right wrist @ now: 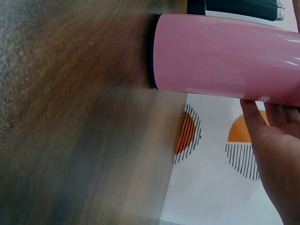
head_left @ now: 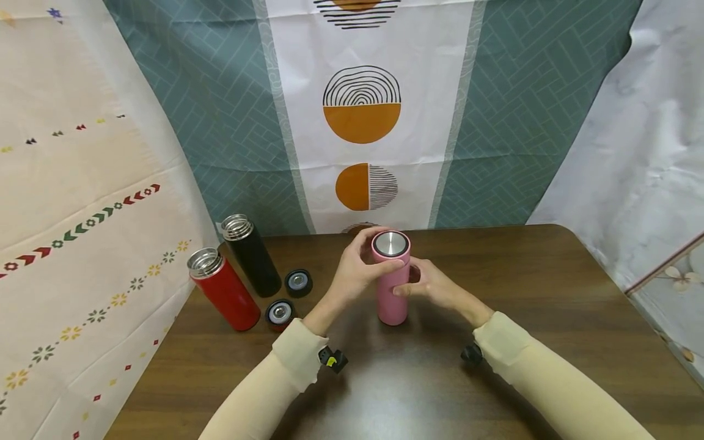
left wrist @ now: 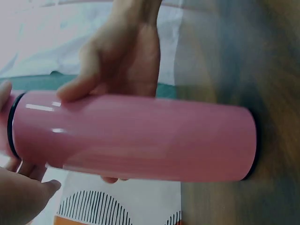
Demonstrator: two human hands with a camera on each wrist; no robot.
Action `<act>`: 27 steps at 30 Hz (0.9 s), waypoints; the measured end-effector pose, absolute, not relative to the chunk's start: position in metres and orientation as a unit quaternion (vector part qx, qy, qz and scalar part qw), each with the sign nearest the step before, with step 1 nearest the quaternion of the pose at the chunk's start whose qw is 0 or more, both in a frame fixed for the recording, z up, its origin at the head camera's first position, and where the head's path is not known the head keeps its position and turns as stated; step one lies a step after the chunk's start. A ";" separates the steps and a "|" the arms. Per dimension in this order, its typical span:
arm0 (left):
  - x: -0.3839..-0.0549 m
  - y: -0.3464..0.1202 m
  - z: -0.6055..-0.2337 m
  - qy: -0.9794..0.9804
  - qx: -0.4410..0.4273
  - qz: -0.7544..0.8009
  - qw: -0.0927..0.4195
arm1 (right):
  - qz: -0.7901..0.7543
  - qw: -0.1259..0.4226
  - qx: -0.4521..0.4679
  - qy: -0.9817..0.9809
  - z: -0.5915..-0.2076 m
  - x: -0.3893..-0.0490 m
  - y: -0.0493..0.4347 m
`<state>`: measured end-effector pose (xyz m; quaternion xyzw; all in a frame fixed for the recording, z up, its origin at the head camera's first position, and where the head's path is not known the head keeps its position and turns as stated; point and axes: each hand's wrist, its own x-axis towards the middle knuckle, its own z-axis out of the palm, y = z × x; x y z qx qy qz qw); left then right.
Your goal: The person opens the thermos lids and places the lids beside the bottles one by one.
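A pink thermos bottle (head_left: 392, 305) stands upright on the table, its pink lid (head_left: 391, 243) on top with a silver disc. My left hand (head_left: 356, 263) holds the lid end from the left, thumb across the front. Lower down, the right hand (head_left: 436, 286) grips the bottle's body from the right. In the left wrist view, a dark ring separates lid from body (left wrist: 154, 136), and fingers of the left hand (left wrist: 21, 192) lie by that seam. The right wrist view shows the bottle's dark base (right wrist: 152, 51) at the table; much of the right hand (right wrist: 276, 150) is visible there.
To the left stand a red thermos (head_left: 233, 299) and a black thermos (head_left: 255, 263), both without lids. A red-edged black lid (head_left: 280, 313) and a black lid (head_left: 299, 282) lie beside them. A patterned curtain (head_left: 363, 122) hangs behind the wooden table (head_left: 528, 293).
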<state>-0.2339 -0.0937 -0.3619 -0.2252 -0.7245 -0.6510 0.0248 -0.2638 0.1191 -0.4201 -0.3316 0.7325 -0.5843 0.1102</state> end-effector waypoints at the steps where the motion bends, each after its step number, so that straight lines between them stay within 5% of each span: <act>1: -0.232 -0.093 -0.362 -0.724 -0.221 -0.652 0.025 | -0.583 0.110 -0.332 0.734 -0.420 -0.264 0.119; 10: -0.243 -0.111 -0.357 -0.710 -0.277 -0.642 -0.077 | -0.582 0.112 -0.335 0.732 -0.421 -0.264 0.120; 21: -0.238 -0.100 -0.366 -0.712 -0.249 -0.656 -0.013 | -0.576 0.106 -0.335 0.738 -0.419 -0.264 0.120; 27: -0.242 -0.108 -0.360 -0.715 -0.286 -0.634 -0.073 | -0.576 0.108 -0.335 0.738 -0.420 -0.264 0.120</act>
